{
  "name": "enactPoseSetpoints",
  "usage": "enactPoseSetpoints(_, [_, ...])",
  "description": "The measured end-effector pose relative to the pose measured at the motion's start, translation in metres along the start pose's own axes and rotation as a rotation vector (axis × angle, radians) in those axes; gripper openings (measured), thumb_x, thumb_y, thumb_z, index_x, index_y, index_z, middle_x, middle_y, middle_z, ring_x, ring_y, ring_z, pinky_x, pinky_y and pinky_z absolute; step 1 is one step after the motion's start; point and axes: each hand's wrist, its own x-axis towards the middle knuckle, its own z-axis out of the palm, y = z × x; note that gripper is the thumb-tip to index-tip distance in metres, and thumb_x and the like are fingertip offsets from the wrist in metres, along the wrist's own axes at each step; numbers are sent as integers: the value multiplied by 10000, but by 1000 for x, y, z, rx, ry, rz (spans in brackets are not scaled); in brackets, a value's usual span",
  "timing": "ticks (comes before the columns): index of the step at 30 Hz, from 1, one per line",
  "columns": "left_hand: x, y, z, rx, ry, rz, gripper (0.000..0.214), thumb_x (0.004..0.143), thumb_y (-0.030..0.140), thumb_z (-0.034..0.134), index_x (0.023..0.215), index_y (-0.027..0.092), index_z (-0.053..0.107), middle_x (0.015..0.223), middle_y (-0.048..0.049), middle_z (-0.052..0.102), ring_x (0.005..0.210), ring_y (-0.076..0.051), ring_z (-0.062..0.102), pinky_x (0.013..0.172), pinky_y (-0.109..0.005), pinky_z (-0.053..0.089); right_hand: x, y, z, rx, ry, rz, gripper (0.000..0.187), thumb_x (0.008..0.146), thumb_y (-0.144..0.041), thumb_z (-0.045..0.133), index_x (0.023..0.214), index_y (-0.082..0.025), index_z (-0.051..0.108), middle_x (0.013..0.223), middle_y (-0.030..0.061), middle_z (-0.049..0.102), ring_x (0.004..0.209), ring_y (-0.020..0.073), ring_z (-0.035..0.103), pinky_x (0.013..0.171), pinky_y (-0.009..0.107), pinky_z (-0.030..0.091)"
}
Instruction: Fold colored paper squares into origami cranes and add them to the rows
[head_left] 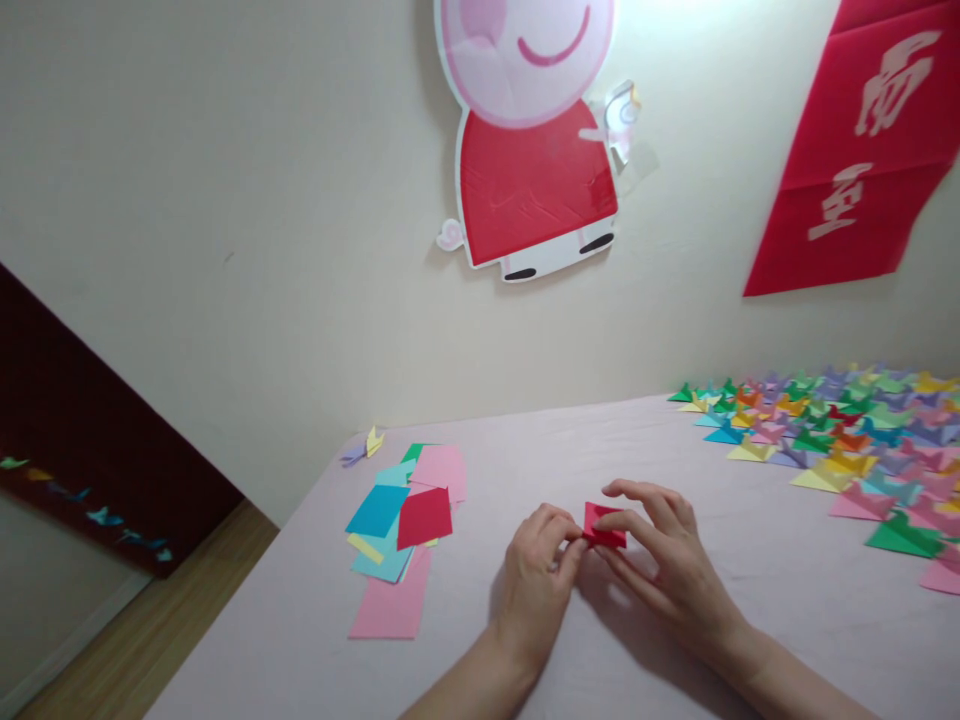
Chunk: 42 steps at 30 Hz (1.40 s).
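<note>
- Head view: a small red folded paper (604,524) is sitting between both hands, low at the pink table (750,640).
- The left hand (534,578) is pinching its left corner, fingers curled closed.
- The right hand (664,560) is gripping its right edge with thumb and forefinger, the other fingers spreading loosely.
- Coloured sheets (401,525) are lying well apart, leftward.

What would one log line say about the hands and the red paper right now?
left hand: pinching red paper | right hand: gripping same paper | surface: table | left side: loose sheets | right side: folded shapes
</note>
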Motion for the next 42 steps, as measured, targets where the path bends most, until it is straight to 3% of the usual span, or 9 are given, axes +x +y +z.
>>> enactPoseSetpoints(4, [-1, -1, 2, -18, 5, -39, 115, 915, 124, 556, 878, 202, 632, 904, -8, 663, 867, -182, 587, 800, -278, 426, -1, 0, 2, 188, -87, 102, 119, 887, -231, 581, 960, -291, 653, 1229, 62, 600, 1161, 282, 487, 967, 439, 369])
enactPoseSetpoints(7, [-2, 0, 3, -77, -16, -94, 109, 921, 158, 563, 903, 207, 658, 910, -7, 685, 874, -184, 606, 796, -273, 431, 0, 0, 3, 465, -182, 287, 95, 890, -317, 600, 959, -273, 648, 1242, 79, 604, 1183, 280, 514, 982, 443, 409])
enactPoseSetpoints(12, [-1, 2, 2, -179, -36, -141, 110, 908, 184, 570, 865, 192, 670, 871, -9, 685, 825, -172, 615, 750, -256, 435, 1, 2, 6, 828, -211, 531, 185, 867, -399, 638, 803, -226, 628, 924, 32, 625, 869, 200, 615, 771, 309, 500])
enactPoseSetpoints(15, [-1, 1, 2, -158, -30, -165, 87, 887, 194, 584, 833, 183, 651, 834, -9, 670, 784, -168, 598, 717, -255, 425, 1, 2, 6, 823, -192, 573, 206, 841, -405, 667, 764, -216, 638, 804, 4, 603, 756, 172, 588, 688, 271, 483])
enactPoseSetpoints(23, [-2, -1, 4, -155, 0, -190, 128, 906, 249, 587, 802, 189, 631, 828, -16, 656, 808, -179, 595, 732, -271, 422, 5, -6, 3, 744, -210, 555, 220, 840, -398, 636, 728, -209, 622, 768, 11, 629, 735, 175, 599, 681, 273, 494])
enactPoseSetpoints(29, [-1, 3, 1, 34, -1, -88, 140, 913, 201, 565, 777, 205, 601, 811, -5, 639, 820, -189, 559, 772, -301, 401, 4, -7, 3, 575, -241, 524, 166, 841, -384, 615, 806, -224, 646, 764, 15, 661, 727, 185, 604, 680, 292, 492])
enactPoseSetpoints(32, [-1, 3, 2, 85, 13, -62, 141, 907, 196, 569, 767, 205, 582, 805, -2, 630, 813, -189, 549, 772, -307, 391, 4, -8, 4, 550, -272, 539, 211, 850, -405, 602, 754, -229, 666, 730, 20, 662, 710, 191, 605, 659, 295, 480])
enactPoseSetpoints(39, [-3, 2, 11, -126, -9, -221, 114, 864, 307, 666, 892, 201, 635, 875, -7, 651, 835, -182, 571, 753, -274, 432, 7, -9, 7, 784, -140, 699, 300, 764, -486, 690, 670, -205, 646, 734, 2, 606, 717, 184, 578, 670, 291, 466])
enactPoseSetpoints(42, [-3, 1, 13, -160, -26, -265, 126, 876, 321, 645, 849, 199, 660, 842, -2, 648, 798, -171, 562, 711, -258, 432, 8, -10, 8, 878, -152, 803, 332, 735, -523, 711, 695, -200, 646, 702, -2, 618, 705, 186, 575, 673, 295, 472])
